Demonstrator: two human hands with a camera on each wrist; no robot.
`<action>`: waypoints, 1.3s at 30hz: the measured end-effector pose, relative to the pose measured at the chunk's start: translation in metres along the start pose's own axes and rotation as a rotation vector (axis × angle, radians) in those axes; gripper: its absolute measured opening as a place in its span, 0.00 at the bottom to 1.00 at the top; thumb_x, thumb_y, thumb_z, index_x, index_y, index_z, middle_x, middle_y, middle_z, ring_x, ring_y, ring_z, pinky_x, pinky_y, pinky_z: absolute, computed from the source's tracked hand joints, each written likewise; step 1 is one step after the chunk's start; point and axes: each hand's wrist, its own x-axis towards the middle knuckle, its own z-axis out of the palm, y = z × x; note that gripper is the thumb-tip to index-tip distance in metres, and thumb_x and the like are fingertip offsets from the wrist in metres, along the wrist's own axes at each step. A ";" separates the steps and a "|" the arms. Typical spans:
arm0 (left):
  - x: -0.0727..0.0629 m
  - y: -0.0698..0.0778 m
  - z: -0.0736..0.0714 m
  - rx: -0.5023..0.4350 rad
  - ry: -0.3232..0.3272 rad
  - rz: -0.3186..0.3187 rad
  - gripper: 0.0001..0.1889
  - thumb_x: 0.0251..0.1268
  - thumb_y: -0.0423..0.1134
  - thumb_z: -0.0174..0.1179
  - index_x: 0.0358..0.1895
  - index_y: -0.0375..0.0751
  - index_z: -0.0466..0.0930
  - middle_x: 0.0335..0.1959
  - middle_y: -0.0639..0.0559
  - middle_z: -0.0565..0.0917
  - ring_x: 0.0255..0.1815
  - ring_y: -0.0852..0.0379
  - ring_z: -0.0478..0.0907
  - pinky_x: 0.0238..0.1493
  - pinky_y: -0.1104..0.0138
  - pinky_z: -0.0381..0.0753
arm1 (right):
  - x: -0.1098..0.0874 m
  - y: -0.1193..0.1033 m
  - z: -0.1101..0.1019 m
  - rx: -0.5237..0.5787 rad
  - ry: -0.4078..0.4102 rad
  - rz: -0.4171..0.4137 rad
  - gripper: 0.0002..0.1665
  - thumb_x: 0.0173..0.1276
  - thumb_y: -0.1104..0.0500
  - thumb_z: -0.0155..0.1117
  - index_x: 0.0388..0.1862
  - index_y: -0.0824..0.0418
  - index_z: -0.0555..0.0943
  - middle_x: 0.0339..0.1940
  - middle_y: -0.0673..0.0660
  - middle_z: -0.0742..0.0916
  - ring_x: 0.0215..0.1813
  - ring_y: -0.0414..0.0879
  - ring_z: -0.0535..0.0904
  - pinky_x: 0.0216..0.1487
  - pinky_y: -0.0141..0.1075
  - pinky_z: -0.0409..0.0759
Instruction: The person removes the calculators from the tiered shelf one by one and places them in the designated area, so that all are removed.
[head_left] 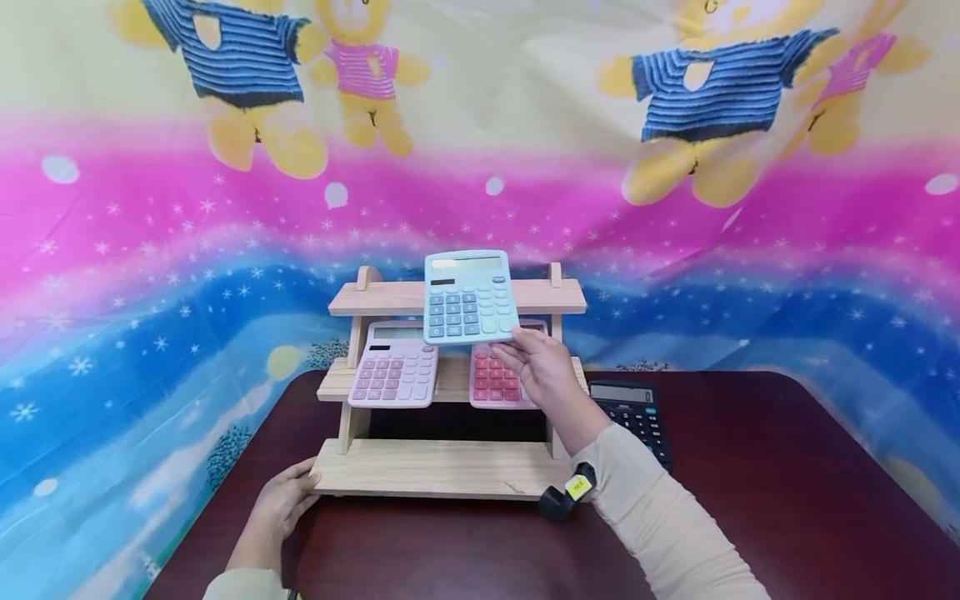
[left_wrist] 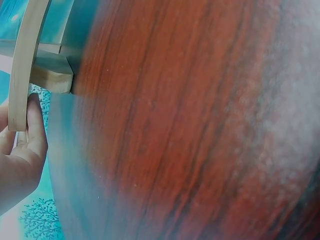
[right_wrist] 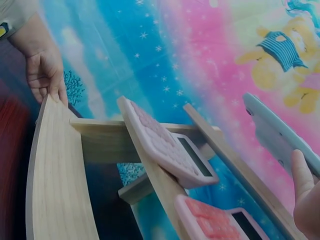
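Note:
My right hand (head_left: 542,367) holds a light blue calculator (head_left: 468,298) by its lower right corner, in front of the top shelf of a wooden tiered rack (head_left: 431,467). In the right wrist view the thumb presses the edge of this calculator (right_wrist: 275,127). On the middle shelf lean a pale pink calculator (head_left: 395,367) at the left and a red-keyed pink calculator (head_left: 495,379), partly hidden by my right hand. My left hand (head_left: 281,500) grips the left end of the rack's bottom shelf; the left wrist view shows thumb and fingers on both sides of the board (left_wrist: 22,75).
A black calculator (head_left: 626,400) lies on the dark red table (head_left: 750,467) right of the rack, partly behind my right forearm. Behind the table hangs a printed cloth (head_left: 487,200) with bears and snowflakes. A black wrist device (head_left: 567,492) sits on my right sleeve.

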 end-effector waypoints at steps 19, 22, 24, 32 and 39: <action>0.002 0.004 -0.002 -0.001 -0.014 -0.011 0.29 0.61 0.31 0.50 0.63 0.27 0.51 0.59 0.24 0.54 0.42 0.56 0.71 0.43 0.67 0.73 | -0.026 -0.025 -0.048 0.003 -0.074 -0.039 0.10 0.65 0.67 0.47 0.44 0.69 0.70 0.31 0.59 0.83 0.36 0.47 0.80 0.44 0.37 0.73; 0.001 0.004 -0.001 -0.013 -0.021 -0.010 0.29 0.61 0.31 0.50 0.63 0.26 0.50 0.59 0.24 0.53 0.41 0.57 0.72 0.43 0.67 0.73 | -0.029 -0.030 -0.057 0.019 -0.082 -0.050 0.07 0.65 0.66 0.48 0.40 0.67 0.72 0.32 0.59 0.83 0.37 0.47 0.79 0.43 0.36 0.74; 0.002 0.004 -0.002 -0.020 -0.025 -0.009 0.30 0.60 0.31 0.51 0.63 0.26 0.50 0.59 0.23 0.52 0.40 0.57 0.72 0.42 0.67 0.73 | -0.031 -0.033 -0.063 0.039 -0.082 -0.054 0.07 0.64 0.67 0.49 0.38 0.66 0.74 0.32 0.59 0.83 0.37 0.47 0.79 0.43 0.36 0.74; 0.003 0.003 -0.001 -0.010 -0.014 -0.019 0.28 0.61 0.31 0.49 0.63 0.27 0.50 0.59 0.24 0.53 0.41 0.58 0.72 0.42 0.69 0.73 | -0.037 -0.041 -0.083 0.123 -0.093 -0.069 0.11 0.63 0.69 0.49 0.32 0.65 0.81 0.32 0.60 0.84 0.38 0.48 0.79 0.42 0.37 0.74; 0.001 0.004 -0.001 -0.012 -0.020 -0.018 0.29 0.61 0.32 0.50 0.63 0.27 0.50 0.59 0.25 0.53 0.38 0.60 0.72 0.41 0.69 0.73 | -0.043 -0.044 -0.099 0.136 -0.091 -0.075 0.09 0.62 0.67 0.51 0.37 0.64 0.79 0.35 0.60 0.83 0.41 0.48 0.78 0.45 0.38 0.73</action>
